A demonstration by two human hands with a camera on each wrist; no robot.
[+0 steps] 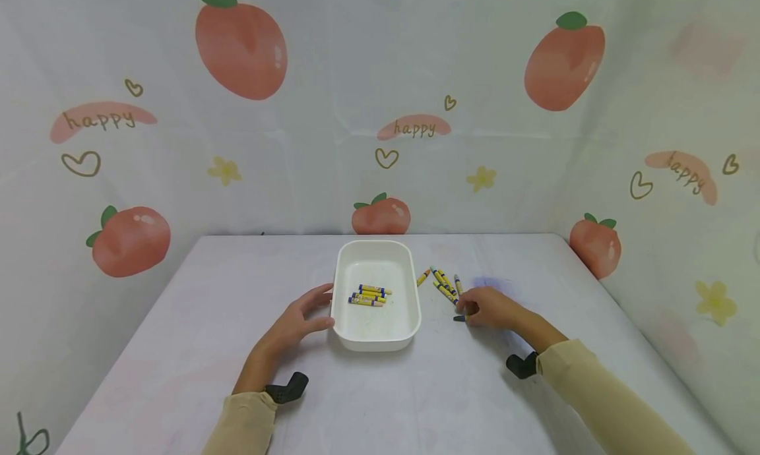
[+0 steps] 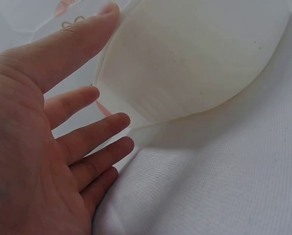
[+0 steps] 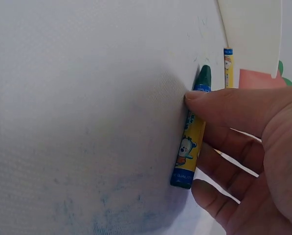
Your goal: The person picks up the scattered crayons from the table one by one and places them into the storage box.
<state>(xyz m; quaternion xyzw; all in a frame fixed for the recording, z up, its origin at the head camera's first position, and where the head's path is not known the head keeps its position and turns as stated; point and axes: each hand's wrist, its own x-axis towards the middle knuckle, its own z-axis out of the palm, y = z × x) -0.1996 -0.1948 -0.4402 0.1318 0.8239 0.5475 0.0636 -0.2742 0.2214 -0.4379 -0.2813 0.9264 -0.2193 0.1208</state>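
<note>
My right hand (image 1: pixel 491 308) pinches a dark green crayon (image 3: pixel 186 154) with a yellow and blue wrapper, low over the table to the right of the white tray (image 1: pixel 375 344). In the right wrist view the thumb lies across the crayon near its tip, with the other fingers behind it. At the tray's left side rests my left hand (image 1: pixel 292 322), thumb and fingers spread along the wall; the left wrist view shows nothing in its palm. Several crayons (image 1: pixel 366 302) in yellow wrappers lie side by side inside the tray.
Between the tray and my right hand lies a loose group of crayons (image 1: pixel 443 282), one of them against the tray's right wall. The white tablecloth (image 1: pixel 356 402) has a bluish smudge (image 1: pixel 494 284) beyond my right hand. A fruit-printed curtain (image 1: pixel 320 112) hangs behind the table.
</note>
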